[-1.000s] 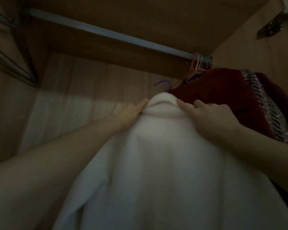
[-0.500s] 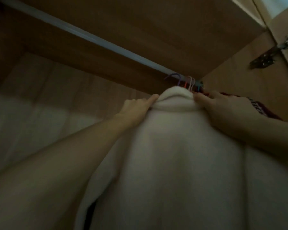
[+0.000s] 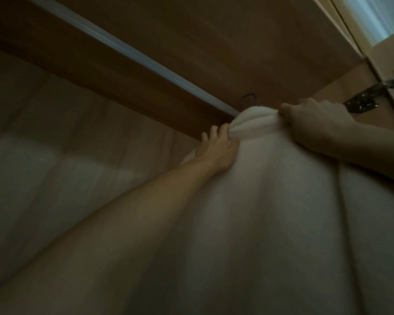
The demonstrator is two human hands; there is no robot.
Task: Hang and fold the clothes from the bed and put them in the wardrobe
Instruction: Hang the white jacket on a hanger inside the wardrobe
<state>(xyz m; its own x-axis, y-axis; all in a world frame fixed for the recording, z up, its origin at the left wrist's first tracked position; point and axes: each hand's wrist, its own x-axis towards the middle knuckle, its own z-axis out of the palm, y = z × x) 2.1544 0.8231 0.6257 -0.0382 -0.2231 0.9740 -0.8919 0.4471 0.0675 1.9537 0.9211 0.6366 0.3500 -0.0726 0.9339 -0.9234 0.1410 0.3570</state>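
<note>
A white fleece garment (image 3: 271, 212) fills the lower right of the head view, its bunched collar raised close to the wardrobe's metal rail (image 3: 132, 51). My left hand (image 3: 216, 148) grips the collar's left side, thumb and fingers curled into the fabric. On the collar's right side my right hand (image 3: 314, 119) clutches the cloth with curled fingers. A purple hanger hook (image 3: 89, 97) pokes up just above the collar, beside the rail. The rest of the hanger is hidden under the garment.
The wardrobe's wooden back panel (image 3: 77, 167) and top board (image 3: 225, 42) enclose the space. A metal door hinge (image 3: 378, 92) sits on the right side wall, close to my right hand. The scene is dim and blurred.
Both hands have lifted the white garment up to the rail, and the view tilted upward. The red clothes and other hangers at the right are no longer visible.
</note>
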